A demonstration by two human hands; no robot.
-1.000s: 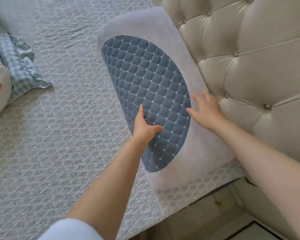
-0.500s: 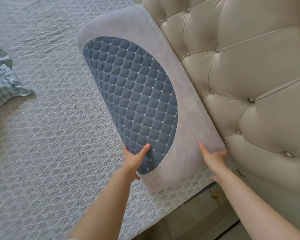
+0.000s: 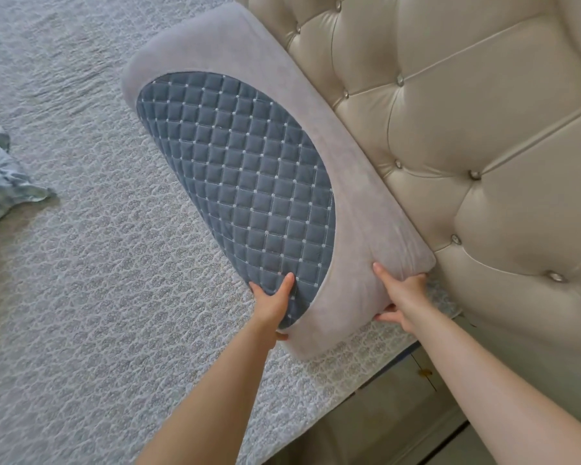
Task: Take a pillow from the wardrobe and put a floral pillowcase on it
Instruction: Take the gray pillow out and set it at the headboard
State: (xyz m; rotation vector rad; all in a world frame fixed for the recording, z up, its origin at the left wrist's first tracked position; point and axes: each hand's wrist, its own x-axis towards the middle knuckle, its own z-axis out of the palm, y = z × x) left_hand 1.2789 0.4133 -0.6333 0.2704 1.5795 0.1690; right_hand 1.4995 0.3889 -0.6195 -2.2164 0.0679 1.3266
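Bed (image 3: 98,297) with patterned grey coverlet bearing a pillow (image 3: 359,263) lying against the headboard (image 3: 467,146); crumpled checked fabric (image 3: 0,182) lying well apart from the pillow.

No readable text, labels, brands or numbers anywhere: pillow (image 3: 319,105), bedspread (image 3: 91,263) and tufted headboard (image 3: 483,129) carry only patterns.

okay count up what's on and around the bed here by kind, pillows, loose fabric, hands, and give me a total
Pillows: 1, the grey pillow
Loose fabric: 1, the crumpled cloth
Hands: 2, the left hand and the right hand, both gripping the pillow
Total: 4
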